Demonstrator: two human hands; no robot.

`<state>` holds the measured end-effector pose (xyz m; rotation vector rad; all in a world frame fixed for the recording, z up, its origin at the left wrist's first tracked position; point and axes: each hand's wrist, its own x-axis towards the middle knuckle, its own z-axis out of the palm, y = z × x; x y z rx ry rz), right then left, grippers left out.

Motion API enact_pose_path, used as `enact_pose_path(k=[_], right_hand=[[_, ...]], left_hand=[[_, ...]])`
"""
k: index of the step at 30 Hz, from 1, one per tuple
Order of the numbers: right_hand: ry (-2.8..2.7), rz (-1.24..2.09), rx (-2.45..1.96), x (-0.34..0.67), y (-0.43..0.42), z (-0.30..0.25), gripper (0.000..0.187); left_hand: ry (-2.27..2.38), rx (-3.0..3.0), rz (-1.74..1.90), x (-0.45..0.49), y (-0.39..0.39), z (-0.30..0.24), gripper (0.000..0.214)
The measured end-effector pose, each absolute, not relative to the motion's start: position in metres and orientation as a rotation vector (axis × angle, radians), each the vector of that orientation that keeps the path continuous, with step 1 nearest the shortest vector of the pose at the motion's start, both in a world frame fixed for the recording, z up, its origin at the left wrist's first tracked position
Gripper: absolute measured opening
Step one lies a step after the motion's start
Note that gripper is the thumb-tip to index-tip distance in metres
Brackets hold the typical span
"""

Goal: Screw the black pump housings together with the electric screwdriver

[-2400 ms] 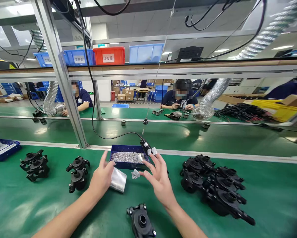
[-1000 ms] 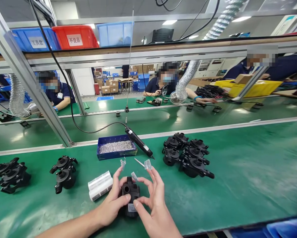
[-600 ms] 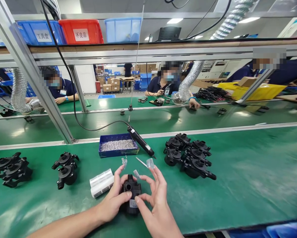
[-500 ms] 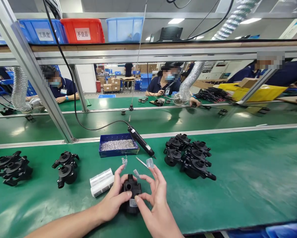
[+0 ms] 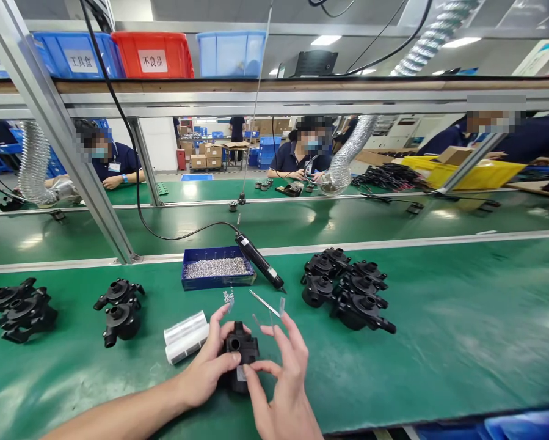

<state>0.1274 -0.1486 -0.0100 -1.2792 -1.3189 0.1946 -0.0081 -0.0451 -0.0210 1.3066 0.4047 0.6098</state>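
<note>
A small black pump housing stands on the green mat near the front edge. My left hand is wrapped round its left side, thumb pressed on the front. My right hand touches its front label with thumb and forefinger; the other fingers are spread and wear clear fingertip covers. Just behind lie a thin metal tool and a few loose screws.
A blue tray of screws and a corded electric screwdriver sit further back. Black housings are piled at the right and left. A white roll lies by my left hand. People work across the conveyor.
Since 2.4 s ago my hands left the screw tray and took up the black housing. In the last second my right thumb and forefinger slid onto its label; the view shifted slightly.
</note>
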Motion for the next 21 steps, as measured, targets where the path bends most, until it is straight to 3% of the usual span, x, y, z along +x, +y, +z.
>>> enact_pose_path(k=[7,11,15,18,21], right_hand=[[-1.272,0.235,-1.347,0.128,-0.146,-0.016,0.083],[-1.241,0.303,-1.448,0.125,-0.137,-0.022,0.109],[-1.201,0.403,-1.466,0.133,-0.135,-0.029,0.119],[-1.207,0.509,-1.455,0.154,-0.142,-0.036,0.142],[-1.289,0.433,-1.456,0.188,-0.150,-0.039,0.137]], left_hand=[[0.422,1.306,0.626,-0.009,-0.045,-0.023,0.078],[0.396,1.325,0.622,-0.010,-0.047,-0.024,0.076],[0.321,1.358,0.567,-0.012,-0.046,-0.020,0.079],[0.239,1.405,0.492,-0.018,-0.045,-0.017,0.084],[0.209,1.496,0.452,-0.025,-0.045,-0.019,0.082]])
